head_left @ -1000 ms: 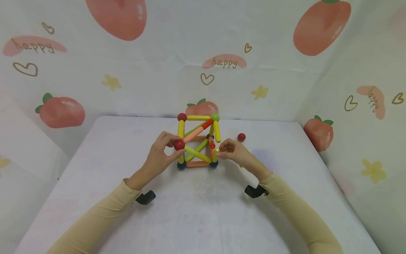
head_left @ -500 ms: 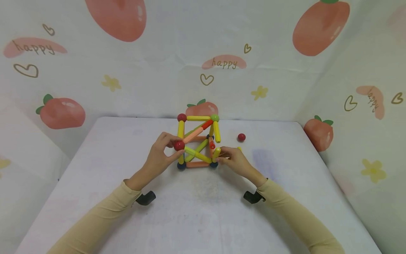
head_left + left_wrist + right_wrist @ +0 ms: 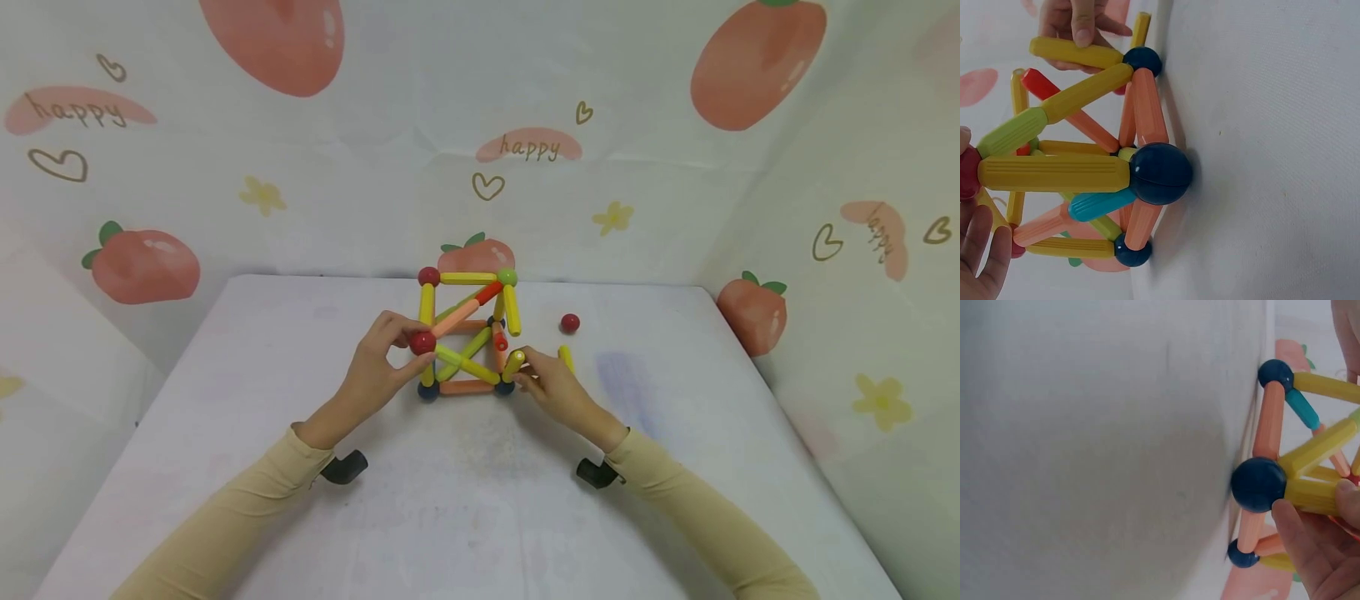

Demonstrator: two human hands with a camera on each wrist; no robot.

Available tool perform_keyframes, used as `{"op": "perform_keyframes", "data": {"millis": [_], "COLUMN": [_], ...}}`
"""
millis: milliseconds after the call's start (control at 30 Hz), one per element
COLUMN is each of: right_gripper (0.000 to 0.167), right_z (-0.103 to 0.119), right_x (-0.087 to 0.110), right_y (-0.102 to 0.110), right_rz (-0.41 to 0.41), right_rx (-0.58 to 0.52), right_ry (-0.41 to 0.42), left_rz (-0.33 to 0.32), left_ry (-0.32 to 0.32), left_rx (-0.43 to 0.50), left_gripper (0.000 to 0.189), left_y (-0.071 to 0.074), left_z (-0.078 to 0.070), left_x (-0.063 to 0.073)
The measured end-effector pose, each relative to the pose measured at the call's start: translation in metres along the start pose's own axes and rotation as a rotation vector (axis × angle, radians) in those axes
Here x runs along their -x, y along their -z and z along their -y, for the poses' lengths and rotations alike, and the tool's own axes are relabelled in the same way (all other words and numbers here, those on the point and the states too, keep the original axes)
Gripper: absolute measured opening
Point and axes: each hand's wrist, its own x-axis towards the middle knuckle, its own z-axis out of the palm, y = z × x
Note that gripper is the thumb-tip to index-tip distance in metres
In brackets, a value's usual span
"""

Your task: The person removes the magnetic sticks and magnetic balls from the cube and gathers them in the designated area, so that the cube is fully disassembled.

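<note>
A cube-like frame of magnetic rods and balls stands on the table. My left hand [image 3: 378, 354] pinches the red ball [image 3: 423, 342] at its front upper left corner. At the front right, my right hand [image 3: 558, 390] pinches a yellow rod [image 3: 513, 367] between thumb and fingers. This rod leans outward, its lower end on a dark blue ball [image 3: 1259, 484] and its upper end free. Another yellow rod [image 3: 512, 311] juts forward from the green ball [image 3: 507, 277], its front end also free. A red-tipped rod [image 3: 1038, 84] slants up inside the frame, its tip unattached.
Right of the frame lie a loose red ball [image 3: 570, 323] and a loose yellow rod [image 3: 566, 359], the latter close behind my right hand. A white patterned cloth [image 3: 637, 167] hangs behind the table [image 3: 465, 517]. Black wrist mounts [image 3: 345, 467] hang below both sleeves.
My right hand has moved down the front right rod, and the rod's top has tilted to the right. The loose yellow rod behind that hand shows more. The left hand stays on the red ball.
</note>
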Motion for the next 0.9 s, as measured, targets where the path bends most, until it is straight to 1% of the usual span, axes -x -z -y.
{"op": "perform_keyframes", "data": {"millis": [100,167,333,433,500,600,667,700,767,900], "right_gripper": [0.014,0.014,0.018,0.02,0.018,0.016,0.018,0.021,0.027,0.049], "right_z": [0.003,0.004,0.002,0.0,-0.001,-0.003,-0.005,-0.006,-0.011,-0.022], "right_x": [0.0,0.0,0.001,0.002,0.003,0.003,0.003,0.004,0.005,0.009], "right_y": [-0.001,-0.002,-0.001,0.001,0.005,0.014,0.022,0.027,0.037,0.061], "right_rz": [-0.017,-0.028,-0.052,-0.074,-0.084,-0.084,-0.067,-0.057,-0.044,-0.038], "right_rx": [0.017,0.002,-0.122,-0.151,-0.18,-0.254,-0.317,-0.33,-0.321,-0.255], "right_ry": [0.002,-0.004,-0.069,-0.109,-0.138,-0.209,-0.266,-0.295,-0.328,-0.327], "left_rz": [0.002,0.002,0.003,0.004,0.003,0.001,0.001,0.0,0.0,-0.002], "left_ry": [0.002,0.003,0.003,0.001,0.0,0.0,0.0,-0.001,-0.001,-0.001], "left_rx": [-0.004,-0.004,0.001,0.0,0.0,0.003,0.004,0.004,0.007,0.009], "left_gripper": [0.038,0.038,0.038,0.038,0.038,0.037,0.037,0.037,0.037,0.038], "left_y": [0.0,0.0,0.001,0.001,0.001,0.001,0.001,0.001,0.0,0.0], "left_z": [0.0,0.0,0.0,0.0,0.0,-0.001,-0.001,-0.001,-0.001,0.0], "left_x": [0.0,0.0,0.0,0.0,0.0,0.0,0.0,0.0,0.0,0.001]}}
